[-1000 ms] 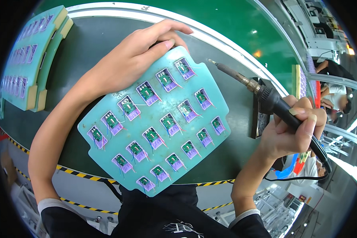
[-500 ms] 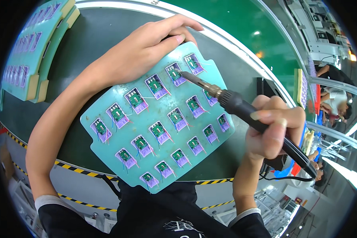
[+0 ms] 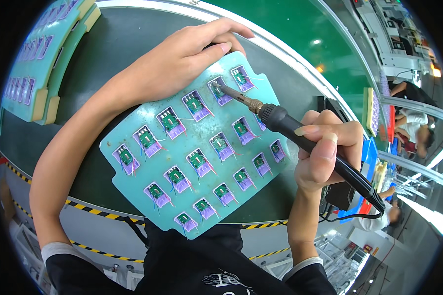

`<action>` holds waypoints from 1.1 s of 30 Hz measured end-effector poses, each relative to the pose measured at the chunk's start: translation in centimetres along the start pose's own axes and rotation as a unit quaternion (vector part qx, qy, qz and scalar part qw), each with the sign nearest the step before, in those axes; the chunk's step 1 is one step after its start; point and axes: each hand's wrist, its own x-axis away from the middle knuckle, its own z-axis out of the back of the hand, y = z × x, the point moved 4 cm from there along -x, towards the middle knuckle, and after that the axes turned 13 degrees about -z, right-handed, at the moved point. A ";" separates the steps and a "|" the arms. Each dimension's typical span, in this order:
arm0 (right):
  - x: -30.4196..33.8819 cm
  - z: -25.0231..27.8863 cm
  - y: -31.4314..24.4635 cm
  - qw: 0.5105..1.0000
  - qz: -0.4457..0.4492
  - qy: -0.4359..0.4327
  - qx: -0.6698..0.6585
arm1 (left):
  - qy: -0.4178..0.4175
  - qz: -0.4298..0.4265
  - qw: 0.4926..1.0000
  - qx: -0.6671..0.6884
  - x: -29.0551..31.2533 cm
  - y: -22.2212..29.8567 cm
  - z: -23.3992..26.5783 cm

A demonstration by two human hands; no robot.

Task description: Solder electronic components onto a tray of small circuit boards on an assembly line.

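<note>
My right hand (image 3: pixel 330 150) grips a black soldering iron (image 3: pixel 300 132) like a pen. The iron's metal tip points left and meets, or nearly meets, a small green circuit board (image 3: pixel 214 87) in a purple housing near the far edge of a light-green tray (image 3: pixel 147 115). Whether the tip touches the board is hard to tell. Several such housings with boards and thin red, blue and white wires sit in rows in the tray. My left hand (image 3: pixel 192 51) lies along the tray's far left edge, fingers curled around its far corner; some fingertips are hidden.
Stacked green trays (image 3: pixel 27 93) with purple parts stand at the left on the dark work surface (image 3: pixel 118 44). A pale rail (image 3: pixel 290 56) borders its far side. The iron's cord (image 3: pixel 352 216) runs by a blue bin (image 3: pixel 370 155) and a black box at the right. Other people (image 3: pixel 413 130) are beyond.
My right hand and the iron's handle have shifted slightly left and down, while the tip stays at the same housing. My left hand and the tray have barely moved.
</note>
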 end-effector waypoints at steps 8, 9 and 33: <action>0.0 0.1 -0.1 1.000 -0.011 0.007 0.013 | -0.004 -0.002 1.000 -0.007 -0.1 0.1 0.0; 0.0 0.2 -0.1 1.000 -0.018 -0.003 0.014 | -0.003 0.000 1.000 -0.006 -0.1 0.0 0.0; 0.3 8.9 -2.4 0.973 -0.008 0.226 -0.034 | -0.012 0.006 1.000 -0.005 -0.2 0.2 -0.1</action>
